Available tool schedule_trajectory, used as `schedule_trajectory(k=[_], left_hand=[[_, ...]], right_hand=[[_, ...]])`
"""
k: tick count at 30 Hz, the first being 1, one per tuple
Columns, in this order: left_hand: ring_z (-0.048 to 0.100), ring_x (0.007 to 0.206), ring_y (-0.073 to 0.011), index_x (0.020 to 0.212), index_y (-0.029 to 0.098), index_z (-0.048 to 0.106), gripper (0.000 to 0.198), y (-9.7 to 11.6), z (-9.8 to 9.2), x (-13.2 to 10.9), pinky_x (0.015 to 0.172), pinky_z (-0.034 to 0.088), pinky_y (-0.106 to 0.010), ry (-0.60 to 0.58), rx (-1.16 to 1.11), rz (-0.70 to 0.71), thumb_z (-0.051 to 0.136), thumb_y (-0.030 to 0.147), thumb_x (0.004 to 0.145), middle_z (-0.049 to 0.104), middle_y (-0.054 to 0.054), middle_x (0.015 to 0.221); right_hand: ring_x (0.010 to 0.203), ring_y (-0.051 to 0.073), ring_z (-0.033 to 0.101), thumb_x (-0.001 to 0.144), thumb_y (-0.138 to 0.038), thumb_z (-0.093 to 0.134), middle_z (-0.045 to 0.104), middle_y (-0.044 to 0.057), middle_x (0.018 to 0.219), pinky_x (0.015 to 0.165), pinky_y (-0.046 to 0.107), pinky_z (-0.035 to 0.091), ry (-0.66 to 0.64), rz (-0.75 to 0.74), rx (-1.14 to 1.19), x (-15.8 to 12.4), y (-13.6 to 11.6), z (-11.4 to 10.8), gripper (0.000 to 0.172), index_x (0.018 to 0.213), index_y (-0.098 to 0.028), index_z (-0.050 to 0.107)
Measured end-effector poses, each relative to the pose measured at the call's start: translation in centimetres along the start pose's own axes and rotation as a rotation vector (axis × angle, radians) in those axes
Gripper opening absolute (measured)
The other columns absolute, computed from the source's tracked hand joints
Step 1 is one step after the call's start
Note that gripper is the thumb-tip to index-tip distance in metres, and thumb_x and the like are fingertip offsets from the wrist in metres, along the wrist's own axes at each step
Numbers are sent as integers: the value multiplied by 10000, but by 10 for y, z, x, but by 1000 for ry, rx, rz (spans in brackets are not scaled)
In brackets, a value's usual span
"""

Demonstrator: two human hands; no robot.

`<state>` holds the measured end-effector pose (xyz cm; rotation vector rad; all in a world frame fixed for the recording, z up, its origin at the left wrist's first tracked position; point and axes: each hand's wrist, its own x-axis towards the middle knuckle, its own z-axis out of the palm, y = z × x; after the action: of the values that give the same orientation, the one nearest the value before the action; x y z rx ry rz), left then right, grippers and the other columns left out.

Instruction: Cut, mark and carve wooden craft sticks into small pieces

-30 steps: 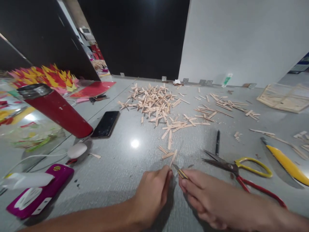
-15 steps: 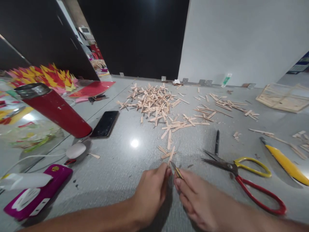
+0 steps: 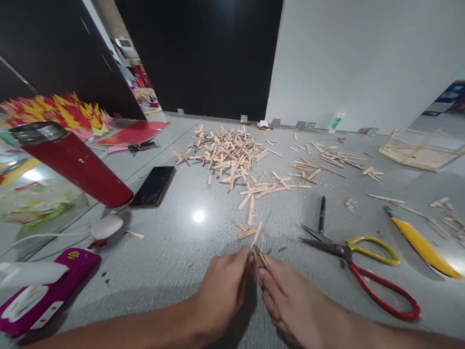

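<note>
My left hand (image 3: 227, 286) is closed on a thin wooden stick (image 3: 257, 233), whose far end points up and slightly right from the fingertips. A craft knife (image 3: 262, 259) with a yellow and dark handle is gripped in my right hand (image 3: 290, 295). Its blade tip lies against or very close to the stick at my left fingertips; exact contact cannot be made out. Two short stick pieces (image 3: 247, 233) lie on the table just beyond my hands. The lower end of the held stick is hidden by my fingers.
A pile of wooden sticks (image 3: 228, 152) spreads across the grey table. Scissors (image 3: 343, 249), a black pen (image 3: 322, 213) and a yellow-handled tool (image 3: 423, 242) lie right. Left are a red flask (image 3: 72, 162), a phone (image 3: 154, 186) and a purple device (image 3: 78, 264). A stick frame (image 3: 421, 150) stands far right.
The whole scene has shifted slightly left as the view turned a little. My right hand and the knife have come slightly closer to my left fingertips; both holds are unchanged.
</note>
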<state>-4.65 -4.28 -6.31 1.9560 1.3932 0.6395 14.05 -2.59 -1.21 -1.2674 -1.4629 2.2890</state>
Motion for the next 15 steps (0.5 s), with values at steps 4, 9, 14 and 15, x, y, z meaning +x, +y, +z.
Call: schedule_trajectory(k=[4, 9, 14, 15], left_hand=[[593, 565, -182, 847, 222, 556, 307, 1, 0, 0, 591, 411, -288, 3, 15, 6, 328, 266, 1048, 710, -66, 698], [601, 558, -193, 845, 223, 549, 306, 2, -1, 0, 581, 407, -296, -14, 15, -2, 321, 261, 1046, 714, -80, 701], [611, 586, -194, 847, 224, 531, 293, 2, -3, 0, 604, 422, -295, -25, -1, 18, 314, 259, 1042, 713, -82, 733], [606, 579, -194, 855, 222, 538, 299, 2, -2, 0, 601, 418, -295, -26, -3, 23, 311, 263, 1044, 707, -78, 721]], right_hand=[[395, 49, 225, 1041, -434, 519, 411, -103, 638, 367, 145, 172, -75, 243, 11, -8, -25, -17, 203, 939, -270, 456], [392, 40, 243, 1067, -484, 477, 413, -121, 644, 369, 143, 194, -104, 252, 194, 1, -6, -15, 250, 946, -286, 383], [389, 54, 247, 1120, -421, 339, 416, -114, 613, 349, 146, 224, -63, 166, 221, 4, 2, -13, 237, 939, -277, 388], [389, 49, 243, 1119, -383, 377, 420, -114, 623, 340, 138, 193, -75, 244, 110, 1, -8, -17, 210, 942, -275, 409]])
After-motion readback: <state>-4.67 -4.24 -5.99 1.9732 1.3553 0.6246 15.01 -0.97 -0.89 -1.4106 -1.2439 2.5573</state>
